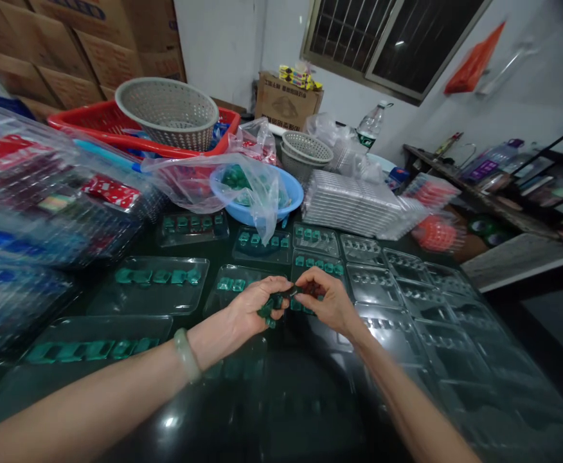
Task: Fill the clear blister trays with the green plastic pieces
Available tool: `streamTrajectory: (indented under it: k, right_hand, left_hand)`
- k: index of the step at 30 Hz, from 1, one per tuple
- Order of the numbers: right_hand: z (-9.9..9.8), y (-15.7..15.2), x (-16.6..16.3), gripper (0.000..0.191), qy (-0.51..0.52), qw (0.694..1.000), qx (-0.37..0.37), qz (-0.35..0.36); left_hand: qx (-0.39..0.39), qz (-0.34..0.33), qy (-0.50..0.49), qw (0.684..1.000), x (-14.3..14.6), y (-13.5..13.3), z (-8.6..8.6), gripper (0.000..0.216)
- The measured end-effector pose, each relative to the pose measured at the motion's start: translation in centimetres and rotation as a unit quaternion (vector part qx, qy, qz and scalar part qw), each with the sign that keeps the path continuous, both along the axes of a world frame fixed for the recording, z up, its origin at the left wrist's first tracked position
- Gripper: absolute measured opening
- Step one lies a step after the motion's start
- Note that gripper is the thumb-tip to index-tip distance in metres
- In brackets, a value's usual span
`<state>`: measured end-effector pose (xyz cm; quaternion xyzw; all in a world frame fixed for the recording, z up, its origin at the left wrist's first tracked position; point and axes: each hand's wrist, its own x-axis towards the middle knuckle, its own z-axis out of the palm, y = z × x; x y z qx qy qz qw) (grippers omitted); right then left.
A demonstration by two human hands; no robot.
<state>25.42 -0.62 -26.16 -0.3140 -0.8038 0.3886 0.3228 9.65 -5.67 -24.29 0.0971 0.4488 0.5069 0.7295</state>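
My left hand (255,302) is closed around several translucent green cubes (268,310), some of which show below its fingers. My right hand (327,299) meets it at the fingertips, its thumb and index finger pinched together. Something small and dark (291,291) lies between the two hands, too unclear to name. Beneath them are clear plastic trays. One tray (166,299) to the left bears a row of green cubes (162,276), and another row of cubes (317,264) fills a tray just beyond my right hand.
A blue bowl (288,196) with green pieces and a plastic bag stands at the back. Clear trays (373,286) without cubes cover the right side. Stacked clear packs (353,202), a red basket (89,122) with a grey colander (166,112), and blurred packages (45,199) border the table.
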Motion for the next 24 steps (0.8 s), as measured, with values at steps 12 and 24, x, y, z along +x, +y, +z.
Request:
streamTrajectory:
  k: [12, 24]
  right_hand:
    - [-4.0, 20.6, 3.3, 0.013, -0.140, 0.957, 0.119, -0.227]
    - [-4.7, 21.1, 2.6, 0.018, -0.329, 0.906, 0.184, -0.190]
  left_hand:
    - [-0.024, -0.027, -0.096, 0.995, -3.1, -0.8, -1.1, 0.017]
    - [-0.008, -0.031, -0.105, 0.994, -4.3, -0.7, -2.4, 0.016]
